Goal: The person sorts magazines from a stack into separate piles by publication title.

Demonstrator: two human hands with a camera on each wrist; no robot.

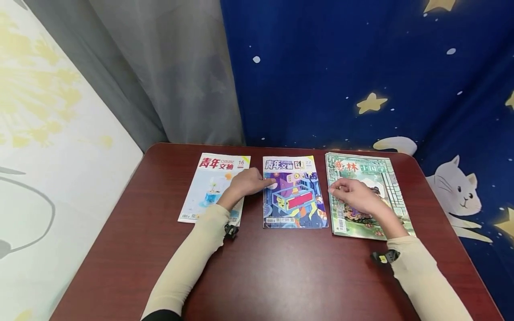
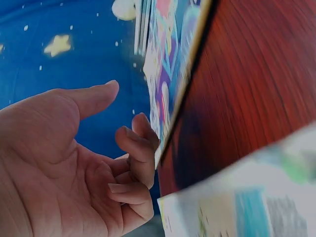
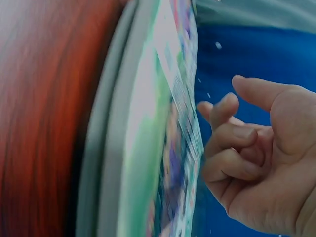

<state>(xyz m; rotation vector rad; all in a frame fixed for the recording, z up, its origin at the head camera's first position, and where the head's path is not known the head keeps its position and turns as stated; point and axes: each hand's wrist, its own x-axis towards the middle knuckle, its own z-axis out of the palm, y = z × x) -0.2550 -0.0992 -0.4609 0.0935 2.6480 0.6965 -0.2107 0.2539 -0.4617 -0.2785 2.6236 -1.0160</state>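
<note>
Three lots of magazines lie side by side on the table. My left hand [image 1: 250, 182] is over the gap between a white magazine [image 1: 209, 191] with a blue cup on its cover and a purple magazine [image 1: 297, 196]. Its thumb points across the purple cover's left edge. In the left wrist view the fingers [image 2: 139, 153] are loosely bent with nothing in them. Above a stack of green magazines [image 1: 357, 225] at the right is my right hand [image 1: 355, 195], near the stack's left side. Its fingers [image 3: 229, 138] curl loosely and hold nothing; the thumb stands apart.
The dark red wooden table [image 1: 265, 276] runs back to a grey curtain [image 1: 192, 89] and a blue curtain [image 1: 313, 80] with stars. A pale patterned wall [image 1: 48, 133] stands along the left. Small dark devices are strapped to both wrists.
</note>
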